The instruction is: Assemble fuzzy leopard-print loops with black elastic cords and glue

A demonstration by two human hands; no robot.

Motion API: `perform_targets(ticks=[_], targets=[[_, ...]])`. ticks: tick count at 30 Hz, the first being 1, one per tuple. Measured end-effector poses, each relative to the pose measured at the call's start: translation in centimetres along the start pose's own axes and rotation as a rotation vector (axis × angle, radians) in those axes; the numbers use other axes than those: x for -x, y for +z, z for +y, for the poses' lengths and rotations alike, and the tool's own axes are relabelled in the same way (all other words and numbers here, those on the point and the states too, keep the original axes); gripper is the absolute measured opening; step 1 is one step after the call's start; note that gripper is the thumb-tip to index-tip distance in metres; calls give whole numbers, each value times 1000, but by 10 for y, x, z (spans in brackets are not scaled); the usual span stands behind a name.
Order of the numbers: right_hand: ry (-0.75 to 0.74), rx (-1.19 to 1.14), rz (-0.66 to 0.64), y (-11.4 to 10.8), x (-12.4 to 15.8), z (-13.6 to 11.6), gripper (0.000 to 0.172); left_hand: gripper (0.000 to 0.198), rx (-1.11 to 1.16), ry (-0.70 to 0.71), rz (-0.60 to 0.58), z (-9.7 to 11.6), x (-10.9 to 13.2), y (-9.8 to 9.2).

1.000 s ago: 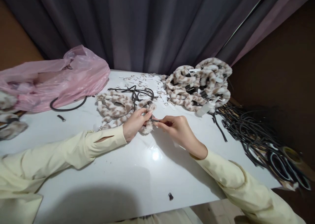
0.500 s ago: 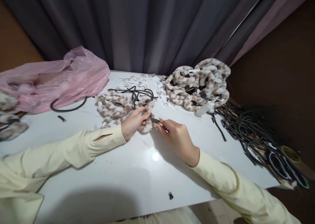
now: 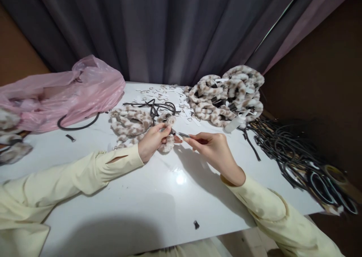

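My left hand (image 3: 155,139) is closed on a fluffy white-and-brown spotted strap (image 3: 166,146), thumb on top. A small dark piece (image 3: 172,132) shows at its fingertips. Just to the right, my right hand (image 3: 213,149) pinches a slim metal-tipped tool (image 3: 183,135), its tip pointing at the left fingertips; its exact kind is unclear. A reddish part shows below the tip. Beside the left hand lies another spotted fluffy loop (image 3: 131,121), and behind it a black cord (image 3: 154,108) in loose bends.
Small metal rings and white tags (image 3: 158,93) are scattered at the back. A pile of fluffy loops (image 3: 226,95) with a white bottle (image 3: 236,123) stands back right. Black cords (image 3: 288,147) heap at the right edge. A pink plastic bag (image 3: 93,87) lies left.
My right hand has drawn slightly right and turned, and the tool's silver tip now shows more plainly. The left hand keeps its hold on the fluffy strap, almost still.
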State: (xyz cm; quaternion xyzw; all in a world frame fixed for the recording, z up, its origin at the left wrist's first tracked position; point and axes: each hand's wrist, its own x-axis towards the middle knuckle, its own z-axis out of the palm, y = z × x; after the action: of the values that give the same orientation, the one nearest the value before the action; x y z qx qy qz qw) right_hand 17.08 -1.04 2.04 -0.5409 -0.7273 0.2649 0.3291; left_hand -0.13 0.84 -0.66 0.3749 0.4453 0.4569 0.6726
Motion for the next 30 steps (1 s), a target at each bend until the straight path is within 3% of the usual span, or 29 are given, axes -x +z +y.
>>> perform_targets(ticks=[8,14,20,24,30], targets=[[206,-175,-130,2,-6,4,37,9,-14,12,3,-3,-2,-1],[270,-217,-124,5,-6,5,37,9,-9,15,-4,-3,0,-1],[239,-214,-110,6,-5,2,40,9,-21,16,-11,-3,-1,-1],[120,-151,-52,10,-2,4,34,15,-40,-1,-13,-2,-2,-2],[-367,139,98,18,3,19,29,24,-56,-13,-50,-3,-4,-5]])
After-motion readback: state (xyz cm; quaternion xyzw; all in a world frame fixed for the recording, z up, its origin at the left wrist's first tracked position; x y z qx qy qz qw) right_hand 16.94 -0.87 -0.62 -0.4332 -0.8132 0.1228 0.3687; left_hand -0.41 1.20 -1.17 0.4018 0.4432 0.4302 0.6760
